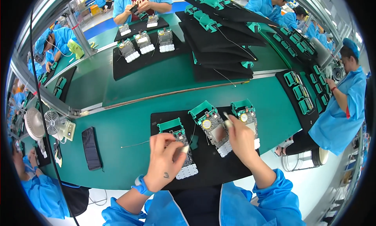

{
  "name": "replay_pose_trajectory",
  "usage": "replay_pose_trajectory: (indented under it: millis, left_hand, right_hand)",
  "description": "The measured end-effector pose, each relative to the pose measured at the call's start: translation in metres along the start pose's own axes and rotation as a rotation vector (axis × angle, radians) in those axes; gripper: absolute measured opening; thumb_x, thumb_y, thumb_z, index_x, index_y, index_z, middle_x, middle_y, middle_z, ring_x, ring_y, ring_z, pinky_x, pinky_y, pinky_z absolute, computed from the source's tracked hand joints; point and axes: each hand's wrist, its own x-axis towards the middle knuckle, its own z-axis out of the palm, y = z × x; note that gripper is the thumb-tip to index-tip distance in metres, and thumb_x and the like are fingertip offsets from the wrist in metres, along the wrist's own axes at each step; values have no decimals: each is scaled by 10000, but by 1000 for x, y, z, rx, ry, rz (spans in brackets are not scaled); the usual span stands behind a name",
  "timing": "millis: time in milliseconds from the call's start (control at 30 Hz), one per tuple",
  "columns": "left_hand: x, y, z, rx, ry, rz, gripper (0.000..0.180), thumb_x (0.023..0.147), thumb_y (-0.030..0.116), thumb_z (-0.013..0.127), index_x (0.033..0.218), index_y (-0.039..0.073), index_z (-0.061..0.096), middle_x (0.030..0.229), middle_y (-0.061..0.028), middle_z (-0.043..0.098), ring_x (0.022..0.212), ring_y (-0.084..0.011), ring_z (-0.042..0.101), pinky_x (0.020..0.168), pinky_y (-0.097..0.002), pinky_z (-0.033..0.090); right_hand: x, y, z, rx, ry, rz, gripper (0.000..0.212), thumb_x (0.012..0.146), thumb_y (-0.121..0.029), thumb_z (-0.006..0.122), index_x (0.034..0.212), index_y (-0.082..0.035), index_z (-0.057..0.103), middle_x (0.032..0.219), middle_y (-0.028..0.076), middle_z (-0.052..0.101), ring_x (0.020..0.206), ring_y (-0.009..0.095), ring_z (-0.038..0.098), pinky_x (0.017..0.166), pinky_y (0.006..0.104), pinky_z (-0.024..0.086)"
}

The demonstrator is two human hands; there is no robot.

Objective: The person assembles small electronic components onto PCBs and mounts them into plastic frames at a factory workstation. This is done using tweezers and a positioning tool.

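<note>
Three circuit boards in green plastic frames lie in a row on a black mat [213, 169] before me. My left hand [162, 161] is bent over the left board [187, 163], its fingers curled together and a pale cover on the thumb tip; anything between them is hidden. A thin cable [135, 145] runs out leftward from under this hand. Over the gap between the middle board [214, 128] and the right board [250, 120], my right hand [242, 139] holds its pale-covered thumb and index tips close together. What they pinch, if anything, is too small to tell.
A black phone-like slab [91, 148] and small fans [58, 124] are at the left. Beyond the table edge, black mats with boards [143, 43] and stacked black sheets with green frames [219, 41] lie on the line. Co-workers stand across and at right [340, 104].
</note>
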Motion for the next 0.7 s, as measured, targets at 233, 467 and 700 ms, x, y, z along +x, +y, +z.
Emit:
replay_pose_trajectory:
  millis: [233,467,700]
  left_hand:
    - [23,17,35,-129,19,30,288,695,-49,683,975,12,657,1010,-104,520,903,-273,499,733,-338,464]
    - [35,30,54,7,186,271,314,649,2,757,938,71,654,995,-77,512,873,-263,484,689,-338,426]
    - [29,17,50,-39,72,326,257,676,40,744,908,64,636,1019,-80,505,960,-300,474,769,-388,449]
  right_hand:
    - [11,15,-12,1103,-539,720,270,967,-218,523,807,-14,603,610,17,555,447,49,347,415,214,253]
    - [-11,12,-25,1321,-618,937,167,926,-143,495,876,2,560,602,-23,476,402,32,354,378,184,257]
    - [-25,15,-21,1296,-550,866,223,965,-191,515,845,-10,566,570,-35,462,406,30,326,387,206,219]
